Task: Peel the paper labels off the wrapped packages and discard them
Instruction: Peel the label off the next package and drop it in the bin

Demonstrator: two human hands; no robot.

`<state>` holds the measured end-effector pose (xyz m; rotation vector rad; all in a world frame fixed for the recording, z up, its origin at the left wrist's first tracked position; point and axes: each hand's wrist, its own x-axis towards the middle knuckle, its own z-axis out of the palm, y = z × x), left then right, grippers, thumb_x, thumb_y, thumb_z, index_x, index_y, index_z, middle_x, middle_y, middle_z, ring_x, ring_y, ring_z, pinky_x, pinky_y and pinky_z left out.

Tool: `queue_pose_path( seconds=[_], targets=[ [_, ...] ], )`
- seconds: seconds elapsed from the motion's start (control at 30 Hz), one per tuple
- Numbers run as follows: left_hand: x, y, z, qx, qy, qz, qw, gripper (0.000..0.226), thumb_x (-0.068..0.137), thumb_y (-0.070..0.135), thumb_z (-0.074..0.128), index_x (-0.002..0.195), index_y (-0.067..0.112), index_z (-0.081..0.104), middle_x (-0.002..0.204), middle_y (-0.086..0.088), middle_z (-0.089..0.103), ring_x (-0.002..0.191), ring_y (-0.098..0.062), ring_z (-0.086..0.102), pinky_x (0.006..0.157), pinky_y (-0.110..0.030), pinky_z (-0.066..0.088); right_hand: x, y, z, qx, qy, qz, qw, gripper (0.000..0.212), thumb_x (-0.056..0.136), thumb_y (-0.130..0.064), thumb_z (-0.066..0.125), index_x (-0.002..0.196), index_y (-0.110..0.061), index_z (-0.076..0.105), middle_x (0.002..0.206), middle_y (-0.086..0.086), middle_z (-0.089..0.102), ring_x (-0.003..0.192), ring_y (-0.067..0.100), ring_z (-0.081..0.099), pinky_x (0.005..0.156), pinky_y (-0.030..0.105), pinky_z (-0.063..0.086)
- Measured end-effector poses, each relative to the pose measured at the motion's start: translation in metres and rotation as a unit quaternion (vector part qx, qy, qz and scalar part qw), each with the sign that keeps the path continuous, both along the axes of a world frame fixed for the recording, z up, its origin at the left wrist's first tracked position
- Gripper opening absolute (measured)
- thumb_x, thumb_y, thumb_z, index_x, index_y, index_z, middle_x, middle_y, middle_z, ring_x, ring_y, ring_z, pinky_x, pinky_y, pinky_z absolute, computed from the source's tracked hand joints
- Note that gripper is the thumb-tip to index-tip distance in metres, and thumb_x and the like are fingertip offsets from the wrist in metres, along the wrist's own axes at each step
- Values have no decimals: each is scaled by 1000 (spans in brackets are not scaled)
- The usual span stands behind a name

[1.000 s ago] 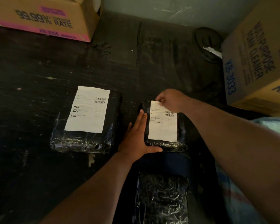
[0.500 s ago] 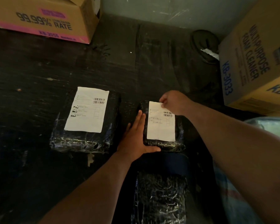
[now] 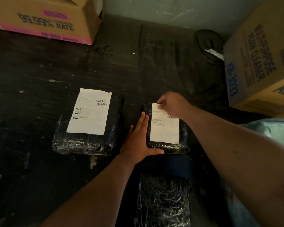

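Tabletop (image 3: 39, 76): black, scuffed, pale flecks and chipped spots. Left package (image 3: 87, 141): black glossy wrap with white glints along the creases; its label (image 3: 88, 112) off-white with black barcode and small black print blocks. Right package (image 3: 167, 145): same black shiny wrap; label (image 3: 164, 130) white, faint grey gridlines, black barcode. Near package (image 3: 164, 200): black crinkled film, silvery highlights all over. Back-left carton (image 3: 39, 15): tan cardboard, pink band along the bottom, pink patch on top, dark grey "99.99% RATE" lettering. Right carton (image 3: 259, 66): tan, blue print "MULTIPURPOSE FOAM CLEANER", "KB-3033". Wall (image 3: 162, 10): grey-green, light scratches.
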<state>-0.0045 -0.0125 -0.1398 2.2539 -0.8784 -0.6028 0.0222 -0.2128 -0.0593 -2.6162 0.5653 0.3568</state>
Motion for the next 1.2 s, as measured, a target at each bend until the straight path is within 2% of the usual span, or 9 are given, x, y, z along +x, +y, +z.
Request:
queue_pose_path(
  seconds=[0.23, 0.37, 0.43, 0.63, 0.8, 0.9, 1.0, 1.13, 1.2],
  targets=[
    [0, -1, -1, 13, 13, 5, 1000, 145, 57, 73, 81, 159, 28, -12, 157, 27, -33, 155, -21, -5, 125, -46, 5, -6, -6, 4, 19, -22, -9, 1000, 13, 95, -21, 63, 104, -21, 72, 99, -3, 67, 82, 8, 61, 62, 19, 42],
    [1, -1, 0, 9, 14, 7, 1000, 144, 58, 70, 83, 159, 28, -11, 157, 26, -32, 154, -19, -7, 125, -43, 2, -4, -2, 2, 11, -16, 14, 1000, 37, 92, -26, 67, 128, -22, 62, 121, 0, 63, 103, 14, 62, 78, 24, 45],
    [1, -1, 0, 9, 15, 8, 1000, 144, 58, 70, 83, 159, 28, -11, 157, 27, -33, 154, -20, -6, 125, -42, 2, 0, 0, 1, 16, -19, 16, 1000, 38, 92, -27, 68, 129, -22, 62, 124, 1, 63, 105, 16, 61, 79, 25, 44],
    [0, -1, -1, 9, 12, 6, 1000, 144, 58, 71, 82, 159, 29, -12, 156, 28, -34, 154, -18, -7, 125, -43, 2, 5, 4, -6, 38, -29, -22, 999, 11, 93, -25, 66, 101, -21, 72, 96, 0, 70, 74, 7, 60, 62, 22, 48],
    [0, -1, 1, 6, 5, 6, 1000, 143, 60, 70, 82, 159, 28, -11, 156, 26, -35, 152, -11, -8, 121, -34, -5, 1, 0, -1, 62, -46, -1, 997, 8, 93, -24, 65, 87, -28, 68, 87, -4, 68, 71, 10, 63, 56, 21, 45],
    [1, -1, 1, 7, 7, 6, 1000, 143, 59, 70, 82, 159, 28, -11, 157, 27, -33, 154, -16, -7, 123, -38, -2, -1, -2, 1, 48, -33, 25, 998, 8, 93, -23, 65, 99, -24, 70, 97, -3, 66, 81, 11, 63, 62, 22, 49],
    [1, -1, 1, 7, 8, 4, 1000, 143, 59, 71, 82, 159, 27, -10, 158, 25, -32, 154, -17, -7, 125, -41, -1, -4, -4, 0, 23, -32, 51, 998, 25, 92, -19, 66, 117, -21, 70, 110, -3, 56, 93, 14, 59, 65, 21, 48],
    [0, 0, 1, 6, 8, 5, 1000, 143, 58, 72, 81, 159, 28, -11, 158, 26, -32, 154, -17, -6, 125, -42, 1, -5, -6, 1, 24, -26, 59, 998, 45, 92, -17, 66, 135, -25, 58, 124, 1, 62, 97, 12, 58, 74, 24, 47],
    [0, 0, 1, 5, 7, 6, 1000, 143, 58, 72, 81, 159, 28, -11, 158, 25, -31, 155, -17, -6, 125, -44, 2, -3, -4, 4, 21, -15, 54, 998, 45, 92, -19, 66, 136, -23, 57, 126, 3, 64, 103, 15, 61, 80, 28, 50]
  ],
)
